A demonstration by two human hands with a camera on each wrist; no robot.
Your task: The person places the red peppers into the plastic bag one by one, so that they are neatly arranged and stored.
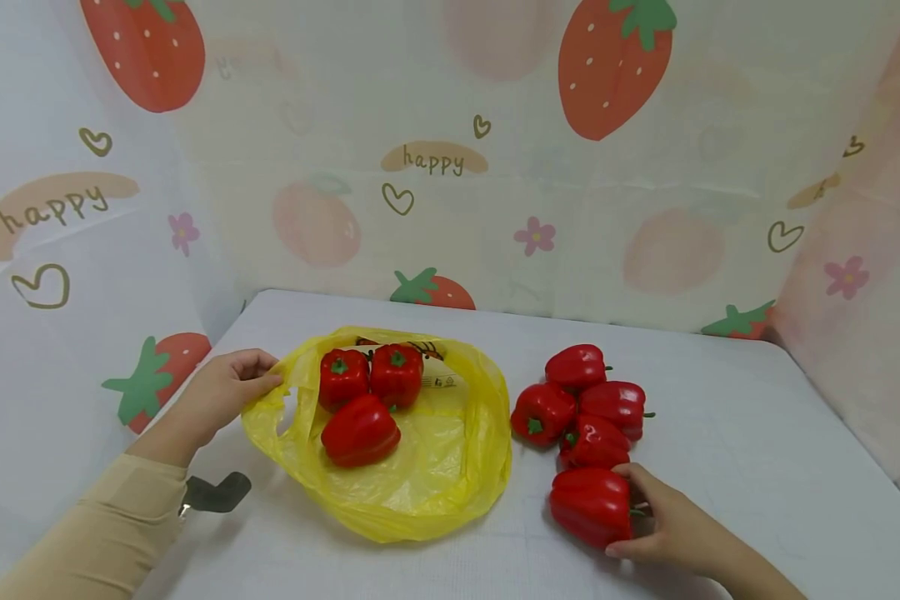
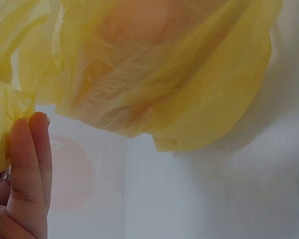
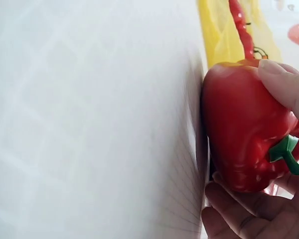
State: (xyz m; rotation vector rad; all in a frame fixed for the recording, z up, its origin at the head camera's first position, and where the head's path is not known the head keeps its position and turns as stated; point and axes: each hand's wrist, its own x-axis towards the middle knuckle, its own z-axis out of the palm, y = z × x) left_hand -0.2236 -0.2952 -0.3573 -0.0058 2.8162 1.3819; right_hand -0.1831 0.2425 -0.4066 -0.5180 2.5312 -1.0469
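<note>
A yellow plastic bag (image 1: pixel 487 442) lies with its mouth spread wide, and three red bell peppers (image 1: pixel 360 431) sit inside it. My left hand (image 1: pixel 228 387) pinches the bag's left handle between thumb and fingers, pulling that side outward. In the left wrist view the fingertips (image 2: pixel 26 144) press on the thin yellow plastic. To the right of the bag, my right hand (image 1: pixel 671 525) grips a red bell pepper (image 1: pixel 588 504) by its stem end. The right wrist view shows this pepper (image 3: pixel 239 119) lying sideways, its green stem (image 3: pixel 286 152) between thumb and fingers.
Several more red bell peppers (image 1: pixel 543 414) are clustered just beyond the right hand, close to the bag's right side. A black curved object (image 1: pixel 221 492) juts out beside the left sleeve. Strawberry-printed cloth (image 1: pixel 435 233) hangs behind the white table (image 1: pixel 757 417).
</note>
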